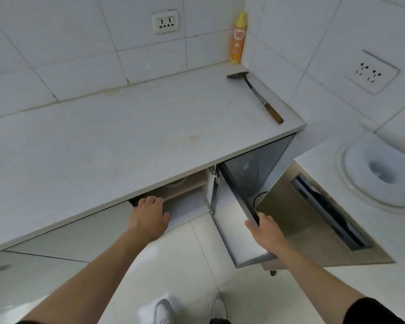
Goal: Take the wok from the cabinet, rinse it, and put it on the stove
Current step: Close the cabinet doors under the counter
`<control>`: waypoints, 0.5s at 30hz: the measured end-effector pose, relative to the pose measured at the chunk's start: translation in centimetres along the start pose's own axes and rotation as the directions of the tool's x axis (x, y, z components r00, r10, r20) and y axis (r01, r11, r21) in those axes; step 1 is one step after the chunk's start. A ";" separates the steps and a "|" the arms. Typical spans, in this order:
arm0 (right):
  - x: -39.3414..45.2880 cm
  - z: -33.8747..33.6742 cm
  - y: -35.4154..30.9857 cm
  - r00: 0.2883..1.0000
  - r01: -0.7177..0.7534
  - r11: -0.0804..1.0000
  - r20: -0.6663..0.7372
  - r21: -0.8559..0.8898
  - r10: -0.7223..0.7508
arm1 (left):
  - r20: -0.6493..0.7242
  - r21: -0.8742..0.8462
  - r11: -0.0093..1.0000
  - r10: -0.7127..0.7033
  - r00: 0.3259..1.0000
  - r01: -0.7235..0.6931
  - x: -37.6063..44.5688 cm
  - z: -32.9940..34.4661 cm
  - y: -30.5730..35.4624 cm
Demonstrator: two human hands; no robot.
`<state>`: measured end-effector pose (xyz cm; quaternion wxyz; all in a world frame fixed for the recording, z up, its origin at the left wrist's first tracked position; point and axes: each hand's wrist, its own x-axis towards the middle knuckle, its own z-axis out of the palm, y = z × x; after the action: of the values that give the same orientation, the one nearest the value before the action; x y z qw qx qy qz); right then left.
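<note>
The cabinet under the white countertop stands open. My left hand reaches into the opening, its fingertips hidden under the counter edge beside a dark shape that I cannot identify. A pale rounded rim, perhaps a pot or the wok, shows on the inner shelf. My right hand grips the outer edge of the open cabinet door, thumb on its inner face.
A metal spatula with a wooden handle lies on the counter's right end, with a yellow detergent bottle in the corner. At the right, a lower counter holds a round white basin-like recess above a steel panel. My white shoes stand on the tiled floor.
</note>
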<state>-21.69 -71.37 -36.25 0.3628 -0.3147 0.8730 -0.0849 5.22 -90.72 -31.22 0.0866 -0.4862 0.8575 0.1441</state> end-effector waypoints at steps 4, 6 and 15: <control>0.6 0.5 -0.3 0.998 -0.059 0.998 0.016 0.011 0.059 | 0.014 0.012 1.000 0.010 1.000 -0.010 1.3 0.2 -2.4; 0.9 0.9 -0.6 0.995 -0.100 0.992 -0.012 0.072 0.101 | 0.019 0.022 1.000 0.010 1.000 -0.010 2.2 0.3 -4.0; -1.1 4.6 -5.3 0.968 -0.151 0.907 -0.125 0.394 0.216 | -0.022 0.015 0.999 0.052 0.998 -0.052 6.0 0.5 -11.4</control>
<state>-15.33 -74.47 -36.92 0.3496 -0.1463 0.8926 -0.2441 12.00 -100.93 -35.27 0.0769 -0.4646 0.8718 0.1347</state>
